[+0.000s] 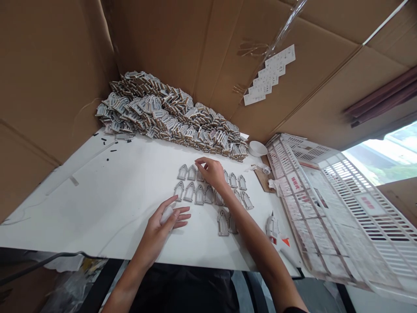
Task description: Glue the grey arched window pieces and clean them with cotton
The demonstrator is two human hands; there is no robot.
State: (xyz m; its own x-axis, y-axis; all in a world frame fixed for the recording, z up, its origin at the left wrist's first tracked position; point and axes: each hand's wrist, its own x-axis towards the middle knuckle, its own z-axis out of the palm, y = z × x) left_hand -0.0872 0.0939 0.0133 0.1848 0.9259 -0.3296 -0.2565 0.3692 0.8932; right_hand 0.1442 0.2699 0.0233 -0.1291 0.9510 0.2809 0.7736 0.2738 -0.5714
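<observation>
Small grey-and-white arched window-shaped pieces (189,191) lie in two rows on the white table, with a couple more nearer me. My right hand (211,171) reaches over the back row, thumb and forefinger pinched together beside the top of one piece. Whatever sits between those fingertips is too small to make out, and the hand and forearm cover several pieces. Left of the rows, my left hand (159,226) keeps a whitish translucent object (167,215) against its palm under the thumb. Its other fingers stretch towards the front row.
A large heap of the same arched pieces (169,117) lies along the cardboard wall (182,39). To the right are a white bowl (257,148), a glue gun (272,227) and a white plastic crate (295,187). Black bits (113,150) are scattered at left.
</observation>
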